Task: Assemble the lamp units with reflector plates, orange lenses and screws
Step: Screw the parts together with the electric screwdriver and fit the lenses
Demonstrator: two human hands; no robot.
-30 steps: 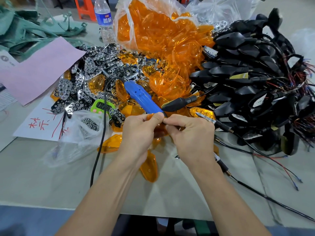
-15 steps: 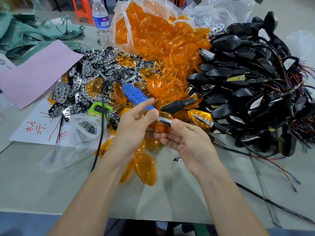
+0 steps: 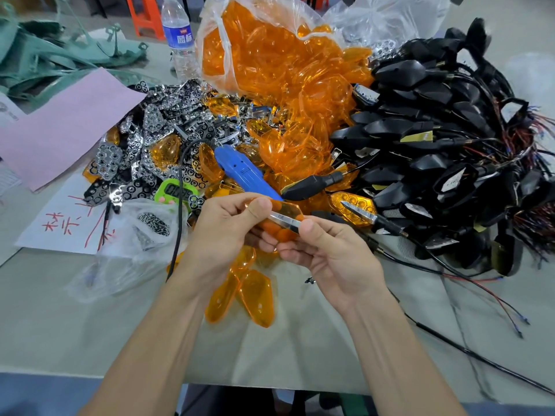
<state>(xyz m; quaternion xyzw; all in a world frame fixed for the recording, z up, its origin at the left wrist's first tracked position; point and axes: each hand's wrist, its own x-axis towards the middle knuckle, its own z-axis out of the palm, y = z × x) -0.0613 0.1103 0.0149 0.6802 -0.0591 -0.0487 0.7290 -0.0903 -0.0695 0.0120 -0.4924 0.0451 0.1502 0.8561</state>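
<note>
We hold orange lens (image 3: 286, 209) with reflector plate (image 3: 282, 220) pressed in, pinched between left hand (image 3: 228, 232) and right hand (image 3: 330, 253), above desk (image 3: 300, 355). No housing, no screws (image 3: 153, 223) on it yet. Heaps of black housings (image 3: 435, 130) wait; we judge most work left.

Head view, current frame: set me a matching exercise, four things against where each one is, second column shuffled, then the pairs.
Things
1. water bottle
2. green timer
3. orange lens
4. black lamp housings

Places
A. held between the left hand and the right hand
B. heaped on the right side of the table
C. standing at the far edge, left of the bag of lenses
D. lying at the near edge of the shiny plates, left of the hands

Pairs: 1-C, 2-D, 3-A, 4-B
</note>
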